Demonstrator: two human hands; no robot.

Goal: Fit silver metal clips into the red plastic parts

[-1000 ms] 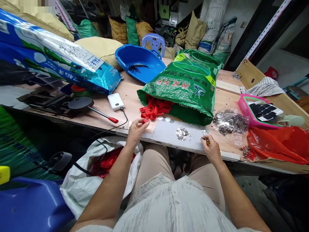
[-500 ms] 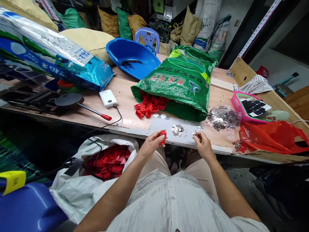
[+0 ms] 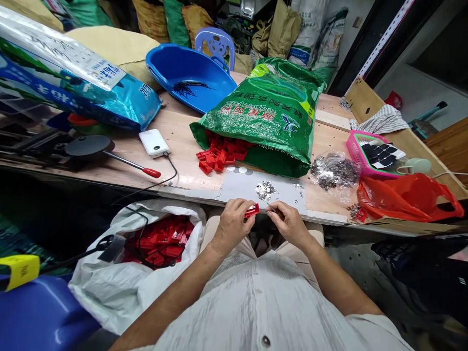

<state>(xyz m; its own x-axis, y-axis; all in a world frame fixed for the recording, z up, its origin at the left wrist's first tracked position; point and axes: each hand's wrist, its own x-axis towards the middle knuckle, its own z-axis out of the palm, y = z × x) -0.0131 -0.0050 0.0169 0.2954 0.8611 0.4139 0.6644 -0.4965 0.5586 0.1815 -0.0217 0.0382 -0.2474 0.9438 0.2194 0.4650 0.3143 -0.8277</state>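
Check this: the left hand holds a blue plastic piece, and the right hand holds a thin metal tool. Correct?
No: the head view shows the left hand holding a red plastic piece, not blue; the right hand does hold a thin metal tool.

Looks like a small cramped workshop/storeroom: plywood workbench across mid-frame, woven sacks piled along the top of frame, blue plastic chair among them, slotted metal rack upright upper right.
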